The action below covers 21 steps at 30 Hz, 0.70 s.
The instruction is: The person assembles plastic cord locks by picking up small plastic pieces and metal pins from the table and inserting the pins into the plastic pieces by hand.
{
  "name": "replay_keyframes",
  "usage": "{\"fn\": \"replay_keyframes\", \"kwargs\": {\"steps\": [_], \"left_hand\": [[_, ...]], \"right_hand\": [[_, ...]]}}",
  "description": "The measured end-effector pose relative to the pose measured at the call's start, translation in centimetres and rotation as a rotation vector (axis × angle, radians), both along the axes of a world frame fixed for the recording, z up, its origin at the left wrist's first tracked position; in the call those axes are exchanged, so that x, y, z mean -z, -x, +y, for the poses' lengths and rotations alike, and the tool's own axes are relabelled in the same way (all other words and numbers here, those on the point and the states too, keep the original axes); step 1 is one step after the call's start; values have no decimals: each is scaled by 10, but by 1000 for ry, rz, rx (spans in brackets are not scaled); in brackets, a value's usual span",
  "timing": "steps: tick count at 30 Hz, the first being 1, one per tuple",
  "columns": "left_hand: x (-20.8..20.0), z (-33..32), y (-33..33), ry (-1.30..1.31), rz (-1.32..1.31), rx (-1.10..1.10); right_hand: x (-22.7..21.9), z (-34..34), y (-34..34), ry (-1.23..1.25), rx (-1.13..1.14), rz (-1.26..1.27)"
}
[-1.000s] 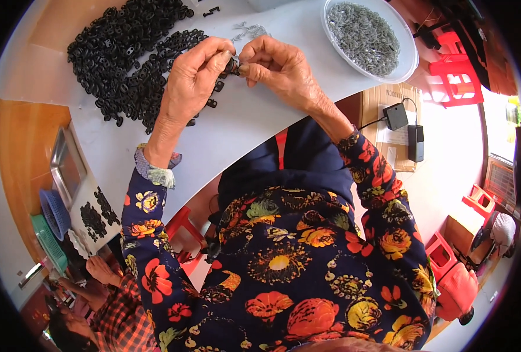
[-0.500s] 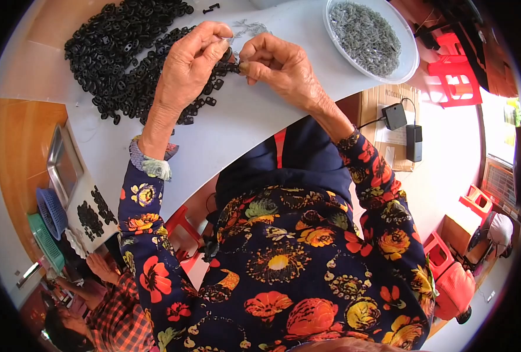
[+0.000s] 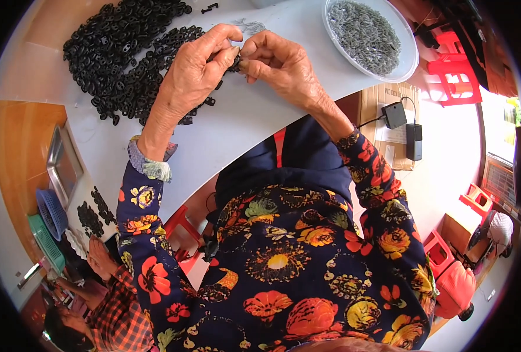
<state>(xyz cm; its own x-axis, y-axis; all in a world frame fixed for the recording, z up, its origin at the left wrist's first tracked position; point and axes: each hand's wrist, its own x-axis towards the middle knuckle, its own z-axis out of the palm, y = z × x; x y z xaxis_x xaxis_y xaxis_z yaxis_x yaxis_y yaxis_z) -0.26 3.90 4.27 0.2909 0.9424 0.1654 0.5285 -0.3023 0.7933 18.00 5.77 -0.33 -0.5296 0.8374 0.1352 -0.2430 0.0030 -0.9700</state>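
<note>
L hand (image 3: 199, 70): thumb & forefinger tips close tog.; can't tell if clamped on anything. R hand (image 3: 279, 61): thumb & forefinger pinched on small blk piece (image 3: 236, 66), mostly hidden, betw. both hands over wht tabletop (image 3: 260, 108). Large pile of blk two-hole pieces (image 3: 119, 53) to L, running behind L hand & wrist. Round translucent tub (image 3: 409, 56) of small gry parts (image 3: 363, 38), R of R hand. Loose gry bits (image 3: 251, 27) just beyond fingertips.

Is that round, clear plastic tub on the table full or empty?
Not empty: the tub holds a broad heap of small greyish pieces. How deep they lie cannot be told.
</note>
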Motion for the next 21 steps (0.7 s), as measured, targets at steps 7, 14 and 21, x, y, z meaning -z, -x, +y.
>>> {"fn": "replay_keyframes", "kwargs": {"steps": [7, 14, 21], "left_hand": [[5, -19, -2, 159, -267, -170], [13, -31, -16, 53, -198, -190], [27, -33, -18, 12, -197, -286]], "right_hand": [[-2, 2, -1, 22, 46, -14], [-3, 0, 0, -11, 7, -28], [-5, -2, 1, -29, -4, -59]]}}
